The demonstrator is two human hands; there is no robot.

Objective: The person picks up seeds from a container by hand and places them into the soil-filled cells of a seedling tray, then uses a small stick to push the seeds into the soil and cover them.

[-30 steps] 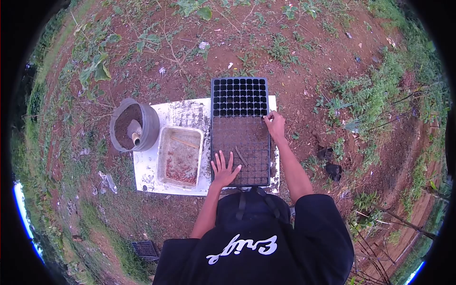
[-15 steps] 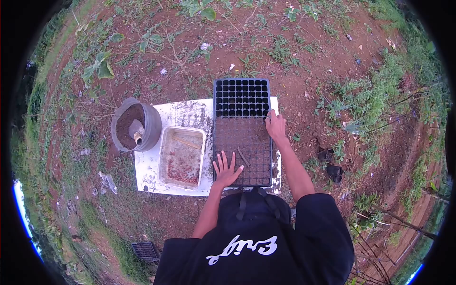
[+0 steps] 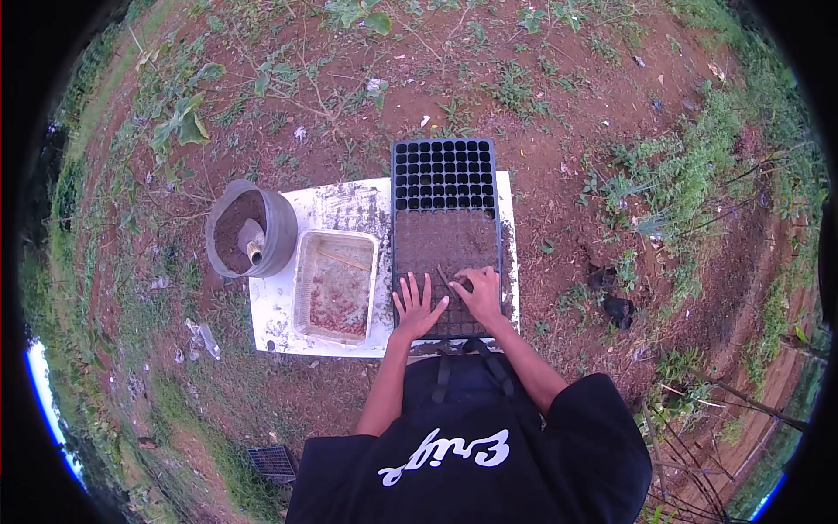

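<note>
A black seedling tray (image 3: pixel 443 177) lies lengthwise in front of me, its far cells unfilled and its nearer cells full of brown soil (image 3: pixel 445 236). My left hand (image 3: pixel 417 307) rests flat on the left side of the soil with its fingers spread. On the right side, my right hand (image 3: pixel 480 295) is curled, thumb and fingertips meeting at a short dark stick (image 3: pixel 446 278). The stick lies at a slant between my two hands, its lower part hidden close to the fingers.
The tray sits on a white board (image 3: pixel 345 199) smudged with dirt. To the left, a pale plastic basket (image 3: pixel 301 284) contains small reddish seeds (image 3: pixel 336 314) and a flat wooden strip (image 3: pixel 342 259). Beside it stands a grey bucket (image 3: pixel 281 236) of soil with a trowel (image 3: pixel 252 240).
My right hand has come from the tray's right edge, near the unfilled cells, down to the stick. My left hand stays flat in about the same spot.
</note>
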